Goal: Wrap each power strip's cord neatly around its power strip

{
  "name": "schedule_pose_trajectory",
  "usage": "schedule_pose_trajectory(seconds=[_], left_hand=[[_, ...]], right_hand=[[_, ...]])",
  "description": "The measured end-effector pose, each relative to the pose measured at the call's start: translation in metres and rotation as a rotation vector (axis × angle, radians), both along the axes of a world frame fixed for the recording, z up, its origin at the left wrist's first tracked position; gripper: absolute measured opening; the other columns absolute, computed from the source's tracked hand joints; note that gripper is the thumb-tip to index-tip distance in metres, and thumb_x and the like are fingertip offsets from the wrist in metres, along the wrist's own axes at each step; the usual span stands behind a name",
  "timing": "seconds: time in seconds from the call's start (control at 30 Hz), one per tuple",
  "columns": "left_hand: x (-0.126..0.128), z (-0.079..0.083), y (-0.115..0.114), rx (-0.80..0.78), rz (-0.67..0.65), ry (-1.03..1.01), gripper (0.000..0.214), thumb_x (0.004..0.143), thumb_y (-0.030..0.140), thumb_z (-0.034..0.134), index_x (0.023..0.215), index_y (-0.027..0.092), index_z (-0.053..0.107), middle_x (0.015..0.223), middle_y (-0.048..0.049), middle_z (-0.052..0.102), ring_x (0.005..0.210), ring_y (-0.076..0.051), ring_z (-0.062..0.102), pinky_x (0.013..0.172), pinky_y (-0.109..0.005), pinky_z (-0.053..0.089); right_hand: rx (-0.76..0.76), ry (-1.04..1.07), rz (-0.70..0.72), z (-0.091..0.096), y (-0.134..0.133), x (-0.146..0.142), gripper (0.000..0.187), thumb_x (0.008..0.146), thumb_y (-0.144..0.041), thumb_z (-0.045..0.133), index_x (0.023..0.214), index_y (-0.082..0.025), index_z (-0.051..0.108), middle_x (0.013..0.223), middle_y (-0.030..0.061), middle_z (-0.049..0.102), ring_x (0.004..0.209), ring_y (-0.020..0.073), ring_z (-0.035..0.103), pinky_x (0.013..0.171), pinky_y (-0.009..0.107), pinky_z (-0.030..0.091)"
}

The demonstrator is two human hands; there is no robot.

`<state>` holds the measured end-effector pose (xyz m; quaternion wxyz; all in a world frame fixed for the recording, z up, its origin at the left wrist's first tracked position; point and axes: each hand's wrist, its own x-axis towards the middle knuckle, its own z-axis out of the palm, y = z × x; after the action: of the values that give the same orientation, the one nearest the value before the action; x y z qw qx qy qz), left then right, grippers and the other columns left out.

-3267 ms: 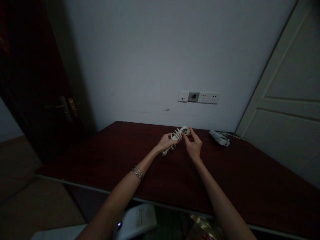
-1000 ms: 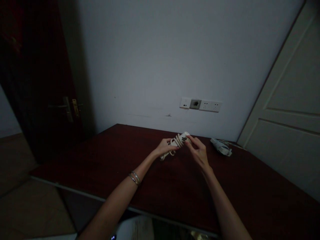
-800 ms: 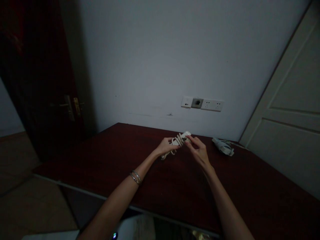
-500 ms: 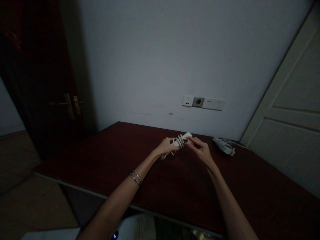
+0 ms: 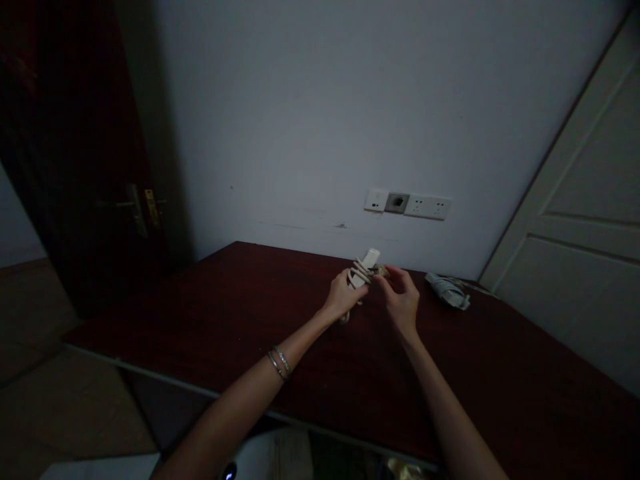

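My left hand (image 5: 344, 295) is closed around the lower part of a white power strip (image 5: 371, 258), which is tilted with its far end up and to the right. A pale cord (image 5: 359, 269) is wound in several loops around the strip, and a loose bit hangs below my left hand. The thumb and fingers of my right hand (image 5: 401, 298) pinch the cord's plug (image 5: 381, 270) beside the strip; dim light blurs its details. Both hands are above the dark red table (image 5: 280, 293).
A grey bundled cable (image 5: 448, 291) lies at the table's back right. Wall sockets (image 5: 407, 204) sit above the back edge. A pale door (image 5: 580, 220) stands at the right, a dark door (image 5: 95, 167) at the left.
The power strip has tipped more upright, its far end raised. My left hand has shifted slightly right, and my right hand has turned more upright with the plug.
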<state>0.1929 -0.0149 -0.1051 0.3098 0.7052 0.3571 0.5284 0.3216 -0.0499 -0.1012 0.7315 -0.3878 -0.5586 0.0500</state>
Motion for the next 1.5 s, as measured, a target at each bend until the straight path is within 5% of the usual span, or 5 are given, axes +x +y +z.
schedule_pose_trajectory(seconds=[0.27, 0.53, 0.7, 1.07, 1.5], left_hand=[[-0.002, 0.004, 0.001, -0.023, 0.048, 0.044, 0.032, 0.066, 0.028, 0.066, 0.094, 0.013, 0.061, 0.087, -0.0065, 0.067, 0.076, -0.017, 0.062, 0.065, -0.025, 0.047], [-0.002, 0.000, 0.001, -0.005, -0.031, 0.157, 0.033, 0.064, 0.028, 0.066, 0.093, 0.013, 0.060, 0.089, -0.0061, 0.066, 0.077, -0.017, 0.062, 0.066, -0.025, 0.048], [-0.005, -0.004, 0.001, -0.065, -0.065, 0.192, 0.055, 0.061, 0.028, 0.069, 0.111, 0.013, 0.052, 0.099, -0.0080, 0.065, 0.083, -0.017, 0.062, 0.069, -0.026, 0.048], [-0.026, 0.007, 0.005, -0.097, -0.122, 0.437, 0.059, 0.060, 0.029, 0.066, 0.114, 0.012, 0.051, 0.093, -0.0077, 0.065, 0.075, -0.017, 0.062, 0.062, -0.025, 0.047], [-0.053, 0.014, 0.017, 0.059, -0.283, 0.501, 0.070, 0.053, 0.024, 0.068, 0.121, 0.013, 0.054, 0.093, -0.0099, 0.065, 0.078, -0.020, 0.060, 0.068, -0.029, 0.046]], right_hand=[[0.129, -0.397, -0.179, -0.005, 0.000, 0.002, 0.046, 0.082, -0.024, 0.058, 0.127, -0.022, 0.053, 0.114, 0.0111, 0.056, 0.106, 0.0224, 0.054, 0.091, 0.042, 0.046], [0.149, -0.496, -0.289, -0.007, 0.002, 0.007, 0.050, 0.082, -0.026, 0.057, 0.131, -0.019, 0.048, 0.110, 0.0125, 0.053, 0.100, 0.0229, 0.054, 0.088, 0.041, 0.047], [0.147, -0.476, -0.232, -0.003, 0.001, 0.013, 0.043, 0.081, -0.027, 0.060, 0.123, -0.018, 0.055, 0.105, 0.0111, 0.056, 0.095, 0.0215, 0.056, 0.084, 0.038, 0.048], [-0.004, -0.331, 0.053, -0.002, 0.005, 0.024, 0.032, 0.078, -0.032, 0.064, 0.108, -0.022, 0.067, 0.093, 0.0057, 0.061, 0.084, 0.0176, 0.058, 0.073, 0.032, 0.048], [-0.155, -0.282, 0.318, 0.006, 0.000, 0.030, 0.022, 0.073, -0.035, 0.068, 0.092, -0.025, 0.074, 0.072, 0.0013, 0.059, 0.069, 0.0144, 0.054, 0.062, 0.030, 0.045]])
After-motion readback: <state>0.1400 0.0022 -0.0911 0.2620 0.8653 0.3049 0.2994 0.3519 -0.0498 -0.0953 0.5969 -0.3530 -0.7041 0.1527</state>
